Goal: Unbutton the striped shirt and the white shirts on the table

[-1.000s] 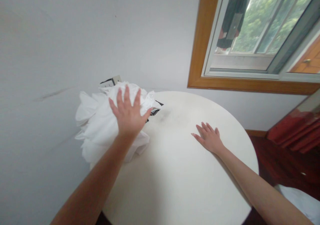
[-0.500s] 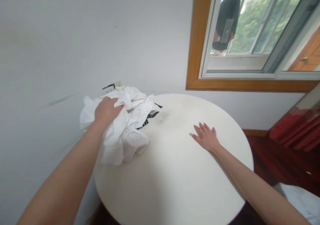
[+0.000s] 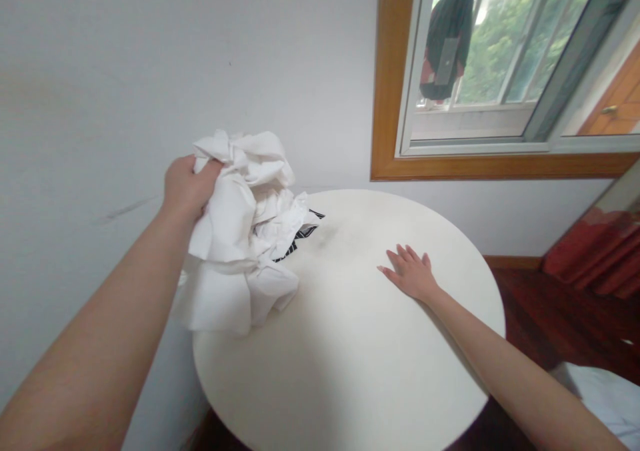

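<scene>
My left hand [image 3: 189, 183] is closed on a crumpled white cloth garment [image 3: 227, 214] and holds part of it raised above the far left of the round white table [image 3: 345, 371]. The lower folds still rest on the tabletop and hang past its left edge. Beneath the white cloth pokes out some black-and-white patterned fabric [image 3: 301, 234], mostly hidden. My right hand [image 3: 411, 272] lies flat on the right side of the table, fingers spread, holding nothing.
A plain wall [image 3: 100, 71] stands close behind and left of the table. At upper right is a window with a wooden frame [image 3: 383, 104]. A red curtain [image 3: 595, 251] hangs at the right, and a white object [image 3: 600, 387] sits at lower right above the dark floor.
My left hand has risen and moved slightly left, pulling the top of the white garment up off the heap. My right hand has stayed in place.
</scene>
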Tool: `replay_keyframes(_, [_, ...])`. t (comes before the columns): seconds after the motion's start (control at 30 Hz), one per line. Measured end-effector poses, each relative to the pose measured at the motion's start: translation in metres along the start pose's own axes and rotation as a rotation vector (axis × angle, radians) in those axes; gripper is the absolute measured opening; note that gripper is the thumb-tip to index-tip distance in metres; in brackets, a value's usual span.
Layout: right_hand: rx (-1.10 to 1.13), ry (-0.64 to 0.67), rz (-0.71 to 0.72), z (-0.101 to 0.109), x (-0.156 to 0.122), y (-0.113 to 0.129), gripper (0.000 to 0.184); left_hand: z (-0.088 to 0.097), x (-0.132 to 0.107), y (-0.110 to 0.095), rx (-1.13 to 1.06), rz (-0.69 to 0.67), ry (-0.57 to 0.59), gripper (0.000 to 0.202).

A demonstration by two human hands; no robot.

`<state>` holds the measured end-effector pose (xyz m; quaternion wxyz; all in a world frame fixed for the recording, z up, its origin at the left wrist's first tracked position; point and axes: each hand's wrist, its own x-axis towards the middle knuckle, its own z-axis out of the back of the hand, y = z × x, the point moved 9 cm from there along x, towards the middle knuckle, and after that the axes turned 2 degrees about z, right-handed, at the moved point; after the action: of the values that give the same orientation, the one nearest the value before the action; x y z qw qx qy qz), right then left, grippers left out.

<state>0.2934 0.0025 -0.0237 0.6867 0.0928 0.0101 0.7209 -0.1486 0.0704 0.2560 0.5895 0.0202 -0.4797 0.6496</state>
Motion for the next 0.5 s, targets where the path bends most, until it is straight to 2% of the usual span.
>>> replay_keyframes(0.03, [-0.002, -0.005, 0.003, 0.000, 0.000, 0.000, 0.076, 0.001, -0.001, -0.001, -0.037, 0.049, -0.038, 0.058])
replay_keyframes(0.1, [-0.003, -0.011, 0.007, 0.000, 0.001, 0.000, 0.076, -0.004, -0.007, -0.008, -0.153, 0.132, -0.040, 0.057])
replay_keyframes(0.2, [0.007, -0.017, 0.007, 0.000, 0.002, 0.000, 0.076, -0.004, -0.019, -0.027, -0.299, 0.184, -0.068, 0.053])
replay_keyframes(0.27, [0.012, -0.016, 0.003, 0.000, 0.002, 0.000, 0.076, 0.003, -0.026, -0.042, -0.344, 0.139, -0.136, 0.052])
replay_keyframes(0.37, [0.012, -0.007, -0.003, 0.000, 0.002, 0.000, 0.076, 0.012, -0.036, -0.066, -0.344, -0.009, -0.215, 0.046])
replay_keyframes(0.43, [0.016, -0.013, -0.001, 0.000, 0.001, 0.000, 0.075, 0.006, -0.045, -0.082, -0.337, -0.094, -0.193, 0.037])
replay_keyframes(0.5, [0.035, -0.036, 0.005, 0.002, 0.001, 0.001, 0.073, -0.012, -0.063, -0.096, -0.365, -0.155, -0.131, 0.030])
